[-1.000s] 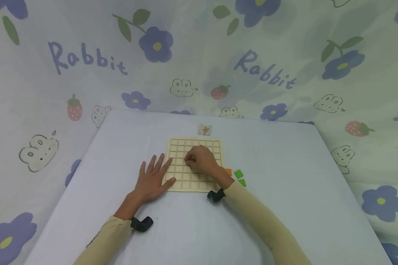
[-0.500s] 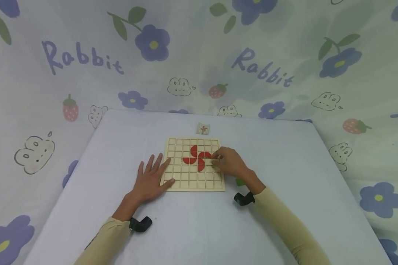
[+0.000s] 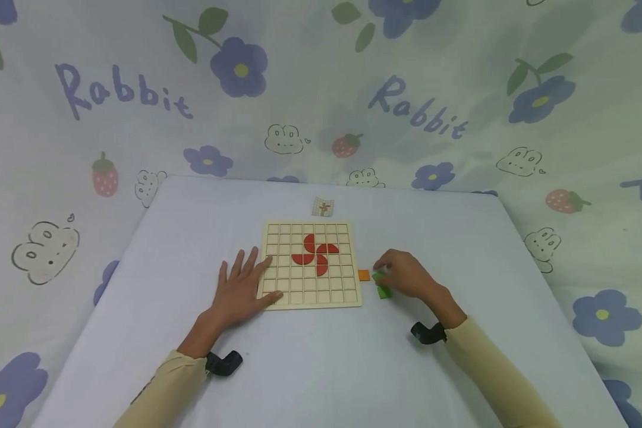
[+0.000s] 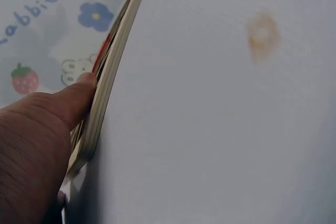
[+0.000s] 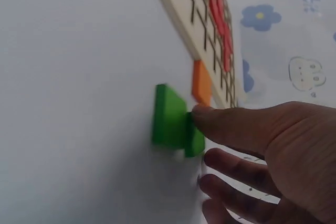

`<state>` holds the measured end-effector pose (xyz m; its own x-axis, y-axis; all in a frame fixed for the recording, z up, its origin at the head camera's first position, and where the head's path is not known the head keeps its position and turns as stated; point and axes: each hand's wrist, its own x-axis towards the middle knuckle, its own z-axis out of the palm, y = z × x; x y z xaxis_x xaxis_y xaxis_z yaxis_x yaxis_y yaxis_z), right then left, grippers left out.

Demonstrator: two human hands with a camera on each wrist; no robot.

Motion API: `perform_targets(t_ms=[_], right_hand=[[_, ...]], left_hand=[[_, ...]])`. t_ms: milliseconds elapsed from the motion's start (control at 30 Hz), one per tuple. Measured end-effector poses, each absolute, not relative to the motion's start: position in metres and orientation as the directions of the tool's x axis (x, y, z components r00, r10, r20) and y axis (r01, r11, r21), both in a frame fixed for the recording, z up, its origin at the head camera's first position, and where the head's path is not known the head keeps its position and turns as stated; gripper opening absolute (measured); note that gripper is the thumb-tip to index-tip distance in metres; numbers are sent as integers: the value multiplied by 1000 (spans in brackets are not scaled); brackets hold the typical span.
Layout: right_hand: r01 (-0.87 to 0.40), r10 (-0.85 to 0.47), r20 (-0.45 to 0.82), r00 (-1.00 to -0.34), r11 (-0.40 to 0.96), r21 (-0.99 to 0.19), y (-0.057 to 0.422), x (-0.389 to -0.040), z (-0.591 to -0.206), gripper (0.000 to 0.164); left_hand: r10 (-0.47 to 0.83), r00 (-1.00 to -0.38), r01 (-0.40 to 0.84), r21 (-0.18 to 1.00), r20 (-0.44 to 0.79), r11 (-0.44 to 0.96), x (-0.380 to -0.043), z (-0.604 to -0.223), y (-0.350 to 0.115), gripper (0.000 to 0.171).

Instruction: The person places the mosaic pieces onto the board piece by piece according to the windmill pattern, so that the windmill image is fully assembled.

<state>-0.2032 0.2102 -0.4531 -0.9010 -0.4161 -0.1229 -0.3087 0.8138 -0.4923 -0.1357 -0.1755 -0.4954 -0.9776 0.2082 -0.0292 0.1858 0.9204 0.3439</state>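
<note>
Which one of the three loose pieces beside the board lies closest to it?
The orange piece, by the right edge of the board; the two green pieces are farther out, at the right hand.

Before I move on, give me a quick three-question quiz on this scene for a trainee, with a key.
1. How many red pieces lie on the board?
2. True or false: the left hand touches the board.
3. Which is nearest the right hand? a) the card; b) a green piece; c) the red pieces.

Key: 1: four. 2: true; its thumb lies over the board's edge. 3: b; the thumb tip is right at it.
</note>
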Motion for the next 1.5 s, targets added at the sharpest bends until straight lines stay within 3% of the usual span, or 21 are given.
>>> perform_targets(t_ms=[200, 500, 733, 867, 1067, 1233, 1333, 1500], right_hand=[[-299, -385, -63, -921, 799, -521, 211, -192, -460, 12], [-240, -288, -73, -955, 892, -383, 200, -192, -451, 7], [-343, -374, -13, -927, 863, -372, 182, -199, -452, 11], [-509, -508, 109, -854, 777, -370, 155, -197, -455, 10], [-718, -662, 281, -695, 620, -315, 107, -197, -457, 7], [-844, -753, 382, -535, 499, -198, 76, -201, -462, 9], [-852, -777, 363, -515, 509, -118, 69, -202, -466, 8], [-820, -762, 328, -559, 567, -79, 69, -204, -468, 6]], left_hand=[[204, -979, 183, 353, -25, 918, -135, -492, -176, 91], [206, -978, 196, 355, 9, 914, -135, -493, -176, 90], [208, -978, 192, 351, -9, 916, -135, -496, -178, 91], [212, -977, 197, 352, -5, 915, -134, -496, -178, 92], [214, -977, 205, 356, 14, 912, -133, -497, -178, 92], [219, -976, 208, 356, 7, 911, -133, -496, -179, 92], [223, -975, 211, 364, 10, 907, -133, -495, -178, 91], [228, -974, 215, 357, 6, 909, -134, -496, -177, 91]])
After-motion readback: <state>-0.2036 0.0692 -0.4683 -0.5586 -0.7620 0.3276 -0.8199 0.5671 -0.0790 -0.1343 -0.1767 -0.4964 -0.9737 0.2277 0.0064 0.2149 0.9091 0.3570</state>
